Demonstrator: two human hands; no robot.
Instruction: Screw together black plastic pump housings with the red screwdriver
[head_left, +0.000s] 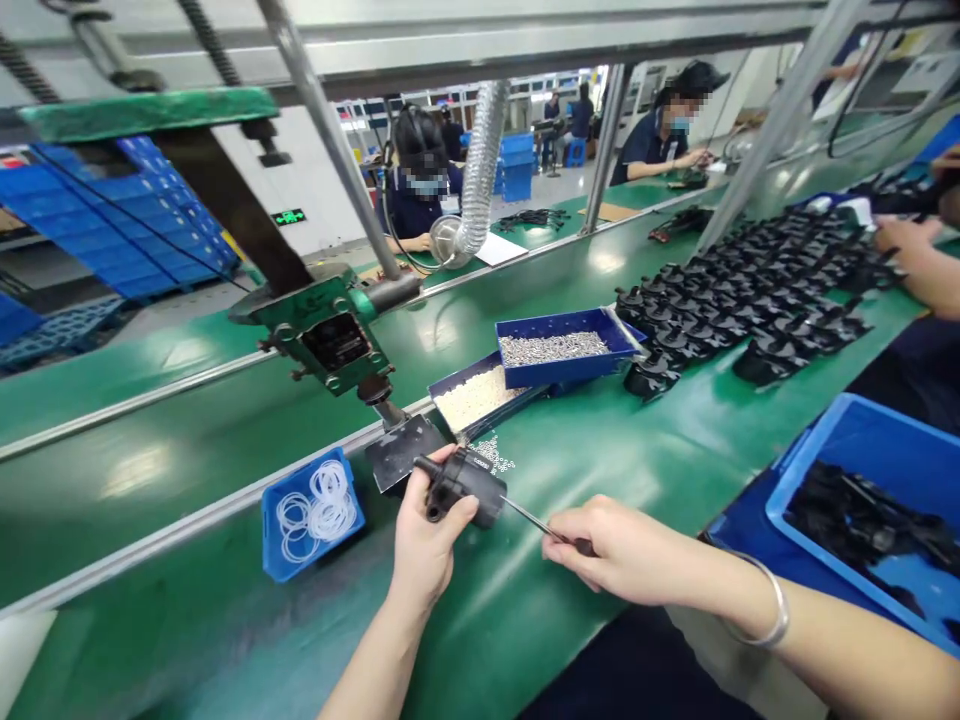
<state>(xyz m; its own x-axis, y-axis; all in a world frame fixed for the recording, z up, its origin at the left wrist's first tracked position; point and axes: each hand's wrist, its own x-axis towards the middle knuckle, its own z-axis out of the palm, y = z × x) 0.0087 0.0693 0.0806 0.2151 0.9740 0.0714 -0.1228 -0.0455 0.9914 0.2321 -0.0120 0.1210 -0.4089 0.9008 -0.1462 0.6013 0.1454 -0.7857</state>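
Note:
Near the middle, my left hand is closed around a black cylindrical plastic housing with short pipe stubs on its side. My right hand grips a thin metal rod tool, its handle mostly hidden in the fingers. The rod's tip meets the open end of the housing; how deep it reaches is hidden. Just behind the housing lies a scatter of tiny white rings on the green bench. A dark metal plate under the press stands beside my left hand.
A green press rises at left. Blue trays hold white rings, pale small parts and small metal parts. Rows of black housings stand at right, near another person's hand. A blue bin holds black parts.

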